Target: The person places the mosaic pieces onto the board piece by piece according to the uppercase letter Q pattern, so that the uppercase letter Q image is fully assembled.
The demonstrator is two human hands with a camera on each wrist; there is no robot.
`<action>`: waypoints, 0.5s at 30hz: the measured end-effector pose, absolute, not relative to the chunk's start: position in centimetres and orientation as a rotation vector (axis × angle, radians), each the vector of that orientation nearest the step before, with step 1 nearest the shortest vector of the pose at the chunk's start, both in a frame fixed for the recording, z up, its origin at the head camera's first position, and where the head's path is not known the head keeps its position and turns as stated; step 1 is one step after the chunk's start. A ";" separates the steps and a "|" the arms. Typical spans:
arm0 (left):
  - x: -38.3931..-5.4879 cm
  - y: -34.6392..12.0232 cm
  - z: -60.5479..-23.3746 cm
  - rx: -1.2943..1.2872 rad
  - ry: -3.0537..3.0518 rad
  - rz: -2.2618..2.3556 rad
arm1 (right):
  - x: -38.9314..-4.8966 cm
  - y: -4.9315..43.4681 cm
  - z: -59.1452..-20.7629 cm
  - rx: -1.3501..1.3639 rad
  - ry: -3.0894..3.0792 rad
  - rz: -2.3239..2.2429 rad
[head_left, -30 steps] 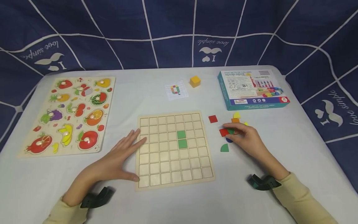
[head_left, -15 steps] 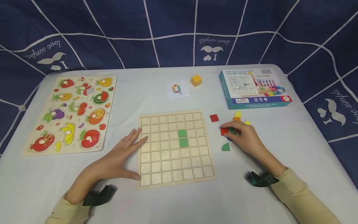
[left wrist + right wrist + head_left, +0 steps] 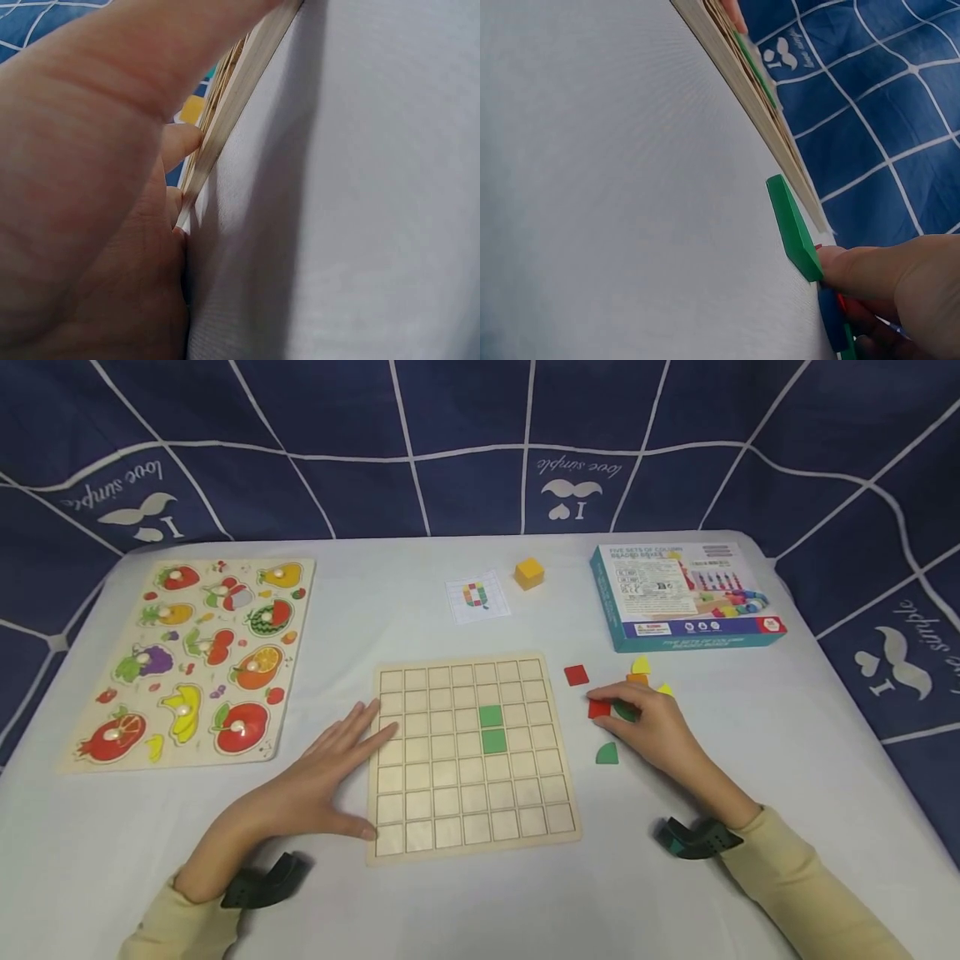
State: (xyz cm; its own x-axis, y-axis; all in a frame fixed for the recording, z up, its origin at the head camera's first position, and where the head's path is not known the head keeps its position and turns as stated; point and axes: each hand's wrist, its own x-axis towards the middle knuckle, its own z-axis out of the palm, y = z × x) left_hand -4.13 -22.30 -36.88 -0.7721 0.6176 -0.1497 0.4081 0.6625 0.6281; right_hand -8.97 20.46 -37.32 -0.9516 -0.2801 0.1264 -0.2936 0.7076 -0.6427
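Observation:
In the head view, a wooden grid board [image 3: 447,802] lies flat with two green square tiles [image 3: 492,741] in neighbouring cells. My left hand [image 3: 307,793] has its fingers spread along the board's left side, with thumb and fingertips touching the edge. Right of the board, my right hand [image 3: 660,727] pinches a red square tile [image 3: 598,709] between thumb and index finger. Under and around this hand lie other pieces, partly hidden. A green quarter-round tile [image 3: 607,753] is just in front of it. The right wrist view shows a dark blue piece [image 3: 829,319] below the thumb.
Another red tile [image 3: 576,675] lies by the board's right edge. Yellow [image 3: 640,666] and orange [image 3: 637,679] pieces sit behind the right hand. Farther back are a pattern card [image 3: 477,597], a yellow cube [image 3: 529,573] and a box [image 3: 686,597]. A fruit puzzle [image 3: 202,660] occupies the left.
The right hand has shifted slightly left with the red tile between its fingertips, which now shows more fully. The left hand keeps its place at the board. The head view has shifted a little.

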 end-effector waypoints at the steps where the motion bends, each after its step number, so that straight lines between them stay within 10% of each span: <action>1: -4.2 -22.3 -36.8 0.812 2.529 0.833 | -9.0 20.4 -37.3 0.488 -2.879 1.092; 15: -4.2 -22.4 -37.1 0.824 2.537 0.834 | -8.8 16.7 -35.4 0.561 -2.842 1.270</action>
